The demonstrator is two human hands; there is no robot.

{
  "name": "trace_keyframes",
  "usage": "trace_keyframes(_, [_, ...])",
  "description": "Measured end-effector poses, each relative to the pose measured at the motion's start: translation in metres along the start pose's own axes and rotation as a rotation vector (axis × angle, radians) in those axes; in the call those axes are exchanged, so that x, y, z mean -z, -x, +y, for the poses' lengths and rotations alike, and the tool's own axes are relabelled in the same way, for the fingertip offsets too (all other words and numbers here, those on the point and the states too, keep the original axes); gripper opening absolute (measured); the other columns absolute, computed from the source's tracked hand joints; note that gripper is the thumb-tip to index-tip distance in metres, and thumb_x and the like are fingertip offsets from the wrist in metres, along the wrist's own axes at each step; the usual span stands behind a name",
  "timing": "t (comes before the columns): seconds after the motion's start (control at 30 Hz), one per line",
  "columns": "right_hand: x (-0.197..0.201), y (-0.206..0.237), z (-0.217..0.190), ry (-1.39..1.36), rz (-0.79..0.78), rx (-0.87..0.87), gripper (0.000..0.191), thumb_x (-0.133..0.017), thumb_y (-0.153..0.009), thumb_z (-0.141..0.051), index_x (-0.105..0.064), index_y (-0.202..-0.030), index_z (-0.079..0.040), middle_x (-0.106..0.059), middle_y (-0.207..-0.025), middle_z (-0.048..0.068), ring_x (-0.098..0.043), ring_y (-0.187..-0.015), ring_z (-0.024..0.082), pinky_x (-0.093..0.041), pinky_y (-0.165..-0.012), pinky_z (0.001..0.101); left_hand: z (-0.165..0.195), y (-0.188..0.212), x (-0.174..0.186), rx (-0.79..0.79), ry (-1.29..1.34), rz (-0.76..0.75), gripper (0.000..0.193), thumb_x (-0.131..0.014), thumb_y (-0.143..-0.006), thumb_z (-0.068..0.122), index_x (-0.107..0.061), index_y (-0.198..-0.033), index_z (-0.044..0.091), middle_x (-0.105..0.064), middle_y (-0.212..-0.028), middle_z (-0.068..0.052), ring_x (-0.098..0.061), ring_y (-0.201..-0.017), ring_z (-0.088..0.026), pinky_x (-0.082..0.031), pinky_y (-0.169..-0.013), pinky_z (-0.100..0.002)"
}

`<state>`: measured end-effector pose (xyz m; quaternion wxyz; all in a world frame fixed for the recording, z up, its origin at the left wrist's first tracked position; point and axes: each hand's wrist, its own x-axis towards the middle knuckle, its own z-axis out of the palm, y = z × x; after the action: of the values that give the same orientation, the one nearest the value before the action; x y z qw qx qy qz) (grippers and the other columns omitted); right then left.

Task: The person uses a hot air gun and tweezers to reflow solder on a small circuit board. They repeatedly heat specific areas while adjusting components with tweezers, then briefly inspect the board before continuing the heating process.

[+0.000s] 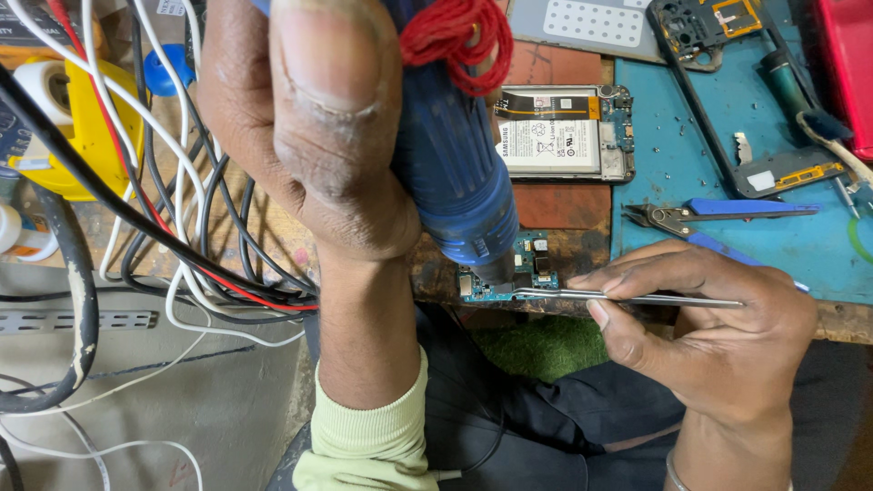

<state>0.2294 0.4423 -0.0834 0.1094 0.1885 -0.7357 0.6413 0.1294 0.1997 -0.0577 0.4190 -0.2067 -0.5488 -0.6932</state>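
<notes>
1. Small green-blue circuit board [503, 277] lies at the wooden bench edge, under the blue hot-air tool's nozzle [455, 155].
2. Left hand [309, 136] fists the tool; right hand [709, 336] pinches slim metal tweezers [627, 298] at the board.
3. Heating looks underway; no part lifted yet.

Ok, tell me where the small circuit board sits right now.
In the head view, the small circuit board lies at the bench's front edge, centre frame, under the blue hot-air tool's nozzle, with the right hand's tweezers touching it.
</notes>
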Motion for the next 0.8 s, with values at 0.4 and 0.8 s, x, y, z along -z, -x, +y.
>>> trace_keyframes(0.4, [-0.0012, -0.0016, -0.003, -0.032, -0.015, -0.009, 0.026, -0.08, -0.084, 0.007, -0.068, -0.107, 0.008, -0.073, -0.103, 0.021, -0.078, -0.101, 0.03, -0.069, -0.086, 0.039, 0.0033, -0.0004, -0.0009, -0.015, 0.025, 0.025, 0.066, -0.051, -0.108, 0.061, -0.052, -0.108, -0.005, -0.054, -0.089, -0.011, -0.047, -0.068, -0.022, -0.039, -0.064, -0.034])
trace_keyframes(0.8, [0.0061, 0.0004, -0.0001, -0.021, -0.03, -0.025, 0.026, -0.079, -0.083, 0.009, -0.067, -0.107, 0.009, -0.073, -0.099, 0.021, -0.078, -0.101, 0.031, -0.068, -0.086, 0.0392, 0.0002, -0.0012, -0.005, -0.054, 0.092, 0.097, 0.068, -0.047, -0.108, 0.062, -0.051, -0.107, -0.006, -0.054, -0.089, -0.013, -0.049, -0.066, -0.024, -0.041, -0.063, -0.036])
